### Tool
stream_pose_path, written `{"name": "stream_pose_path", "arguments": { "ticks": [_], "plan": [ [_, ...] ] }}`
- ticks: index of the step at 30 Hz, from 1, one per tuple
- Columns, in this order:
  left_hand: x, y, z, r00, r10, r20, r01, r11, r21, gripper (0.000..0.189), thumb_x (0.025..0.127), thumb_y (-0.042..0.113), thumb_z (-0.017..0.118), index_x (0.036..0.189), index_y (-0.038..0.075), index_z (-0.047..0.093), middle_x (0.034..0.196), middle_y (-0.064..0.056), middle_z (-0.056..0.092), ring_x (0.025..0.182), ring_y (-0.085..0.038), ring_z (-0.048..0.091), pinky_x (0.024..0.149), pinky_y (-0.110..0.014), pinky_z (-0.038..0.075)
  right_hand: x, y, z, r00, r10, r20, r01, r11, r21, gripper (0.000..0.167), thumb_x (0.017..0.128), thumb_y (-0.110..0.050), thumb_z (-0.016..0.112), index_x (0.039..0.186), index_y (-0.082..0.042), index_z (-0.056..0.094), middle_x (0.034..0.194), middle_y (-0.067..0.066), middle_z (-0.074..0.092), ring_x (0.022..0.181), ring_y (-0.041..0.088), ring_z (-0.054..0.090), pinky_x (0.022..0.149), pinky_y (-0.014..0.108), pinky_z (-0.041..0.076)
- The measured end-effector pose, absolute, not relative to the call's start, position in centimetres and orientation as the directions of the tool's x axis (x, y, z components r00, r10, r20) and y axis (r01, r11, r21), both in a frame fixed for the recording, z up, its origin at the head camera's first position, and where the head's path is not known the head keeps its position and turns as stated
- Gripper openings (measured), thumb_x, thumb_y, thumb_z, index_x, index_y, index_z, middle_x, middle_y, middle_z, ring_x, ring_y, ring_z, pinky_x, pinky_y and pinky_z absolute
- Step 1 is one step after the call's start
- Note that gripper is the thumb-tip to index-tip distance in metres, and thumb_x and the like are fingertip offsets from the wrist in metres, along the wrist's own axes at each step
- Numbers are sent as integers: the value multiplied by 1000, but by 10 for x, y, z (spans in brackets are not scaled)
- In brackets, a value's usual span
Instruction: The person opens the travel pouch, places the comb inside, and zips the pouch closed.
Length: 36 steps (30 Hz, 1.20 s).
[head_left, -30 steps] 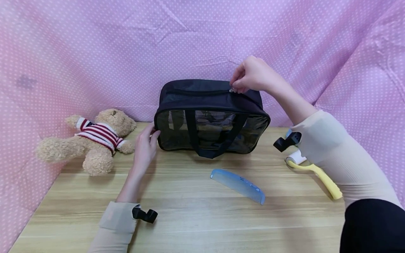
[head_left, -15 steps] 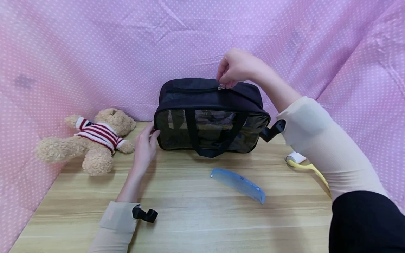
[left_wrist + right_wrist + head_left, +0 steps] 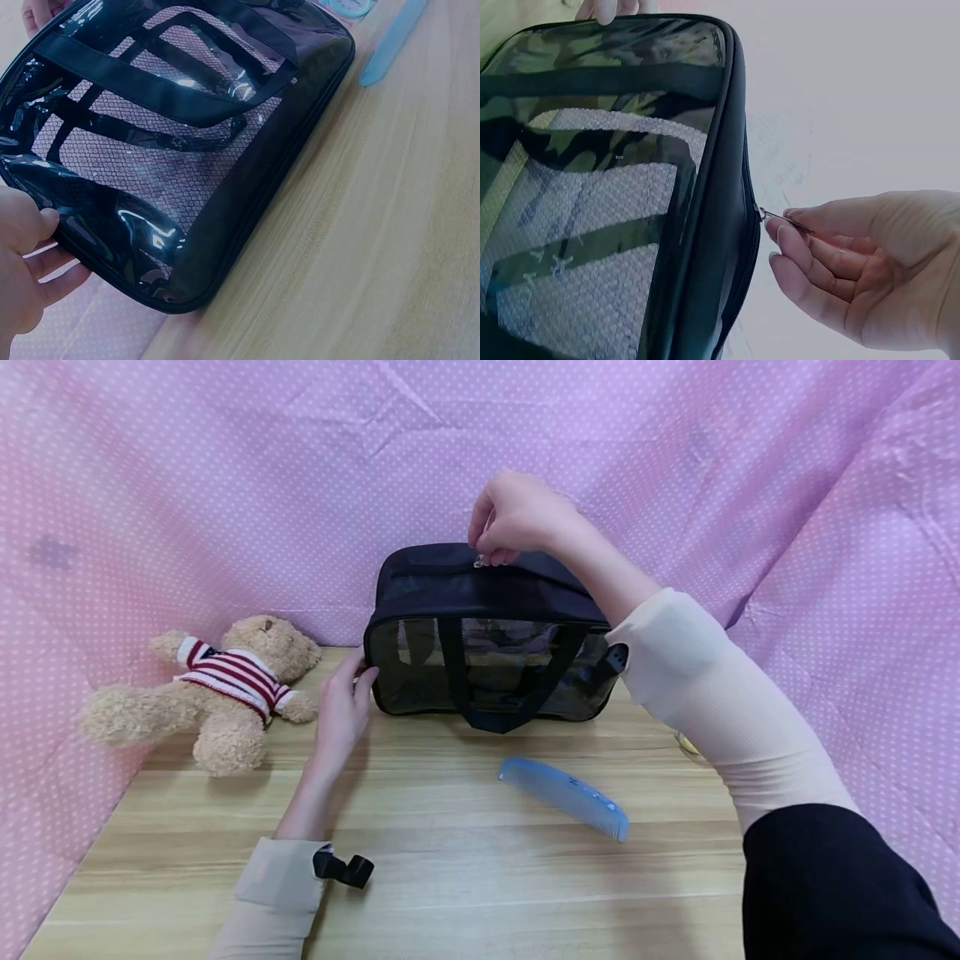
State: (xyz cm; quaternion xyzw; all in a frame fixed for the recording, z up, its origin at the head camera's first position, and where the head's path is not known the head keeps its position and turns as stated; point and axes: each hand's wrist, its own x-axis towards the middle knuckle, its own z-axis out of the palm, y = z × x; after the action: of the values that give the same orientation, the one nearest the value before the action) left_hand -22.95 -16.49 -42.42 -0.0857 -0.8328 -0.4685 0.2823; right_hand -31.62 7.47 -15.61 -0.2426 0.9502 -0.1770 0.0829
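A black bag point(image 3: 427, 597) with see-through panels stands upright at the back of the table, its dark strap handle point(image 3: 491, 723) hanging down the front. My right hand point(image 3: 521, 514) is above the bag's top, pinching the small metal zipper pull point(image 3: 789, 220) between thumb and fingers. That pull sits near the middle of the top zipper. My left hand point(image 3: 341, 706) holds the bag's left end. In the left wrist view, the thumb point(image 3: 46, 220) presses the front edge while the fingers go to the side behind it. A mesh layer point(image 3: 161, 161) shows through the clear panel.
A teddy bear point(image 3: 236, 681) in a striped sweater lies at the left. A blue comb point(image 3: 566, 797) lies on the wooden table point(image 3: 465, 877) before the bag. The right sleeve point(image 3: 720, 710) hides most of a yellow-handled roller point(image 3: 686, 743). Pink dotted cloth point(image 3: 420, 435) hangs behind.
My right hand has slid the zipper pull leftward along the bag's top, from the right part to near the middle. The right sleeve now covers most of the roller. My left hand stays put.
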Motion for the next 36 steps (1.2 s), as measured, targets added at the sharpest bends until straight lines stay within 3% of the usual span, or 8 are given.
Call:
{"name": "stream_pose_path", "arguments": {
  "ticks": [8,19,28,31,36],
  "plan": [
    [-229,-165,-423,-829,-128,545,407,531,743,30,102,0,57,131,0,65,123,-25,71,114,-41,68,101,-52,54,-315,52,-159,-857,-512,-54,-459,808,-369,20,95,-6,59,106,-3,76,78,1,75,69,13,72,68,23,62],
    [-227,-165,-424,-837,-135,531,388,539,748,30,103,0,56,131,0,65,122,-25,71,114,-41,68,101,-52,54,-309,17,-167,-847,-531,15,-503,794,-342,24,93,-4,57,103,-5,79,76,-1,73,65,9,69,69,19,58],
    [-228,-164,-424,-831,-140,539,390,545,742,29,102,1,58,129,0,67,120,-24,72,112,-40,69,100,-51,54,-309,-1,-175,-846,-531,55,-518,792,-323,24,93,-5,58,102,-9,80,67,-8,68,62,5,66,78,20,54],
    [-228,-164,-424,-830,-141,539,391,542,743,28,102,0,57,129,0,67,120,-25,72,113,-41,69,100,-51,54,-307,-8,-179,-844,-530,83,-528,792,-308,25,93,-5,57,102,-10,80,81,-6,70,68,7,65,80,22,53],
    [-228,-164,-423,-833,-143,535,389,537,749,27,102,0,57,128,0,67,119,-25,72,113,-41,69,100,-51,54,-304,-14,-187,-837,-527,148,-547,797,-255,25,95,-7,56,100,-14,79,115,0,69,93,13,64,84,25,51]
  ]
}}
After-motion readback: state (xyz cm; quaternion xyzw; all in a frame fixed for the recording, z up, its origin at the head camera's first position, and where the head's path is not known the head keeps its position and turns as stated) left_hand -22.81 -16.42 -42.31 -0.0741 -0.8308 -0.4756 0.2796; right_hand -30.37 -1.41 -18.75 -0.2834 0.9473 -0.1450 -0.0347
